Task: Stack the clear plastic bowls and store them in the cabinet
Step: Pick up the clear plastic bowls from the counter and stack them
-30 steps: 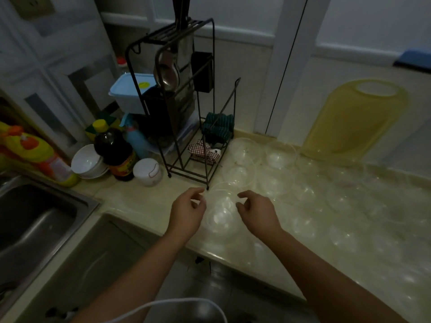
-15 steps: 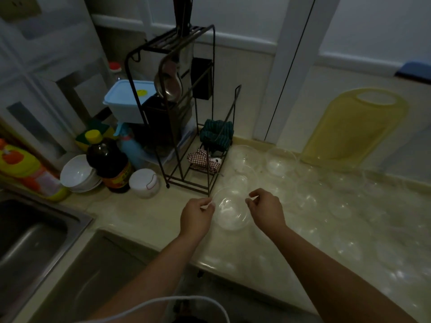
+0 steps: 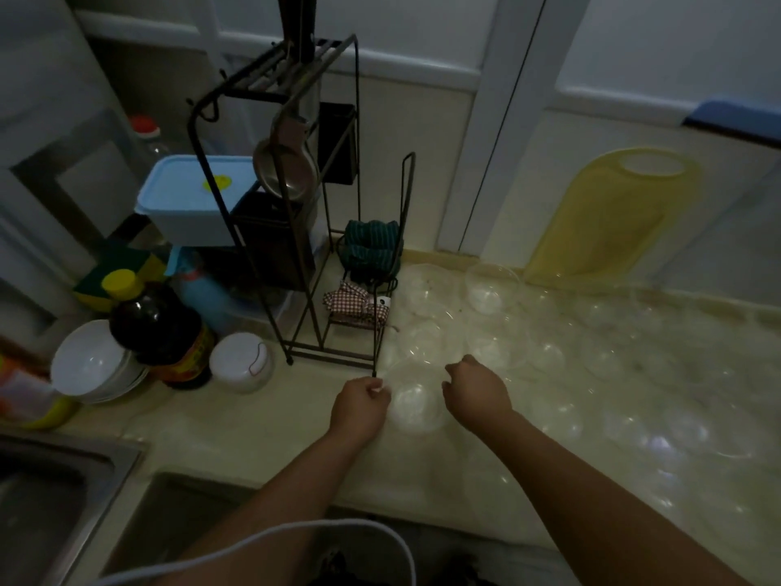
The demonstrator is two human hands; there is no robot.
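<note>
We've got the clear bowl right between our hands, left hand and right hand apparently pinching opposite rims; more bowls spread rightward across the counter.

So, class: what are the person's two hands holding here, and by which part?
Both hands hold one clear plastic bowl by its rim: left hand pinches the left edge, right hand the right edge.
</note>
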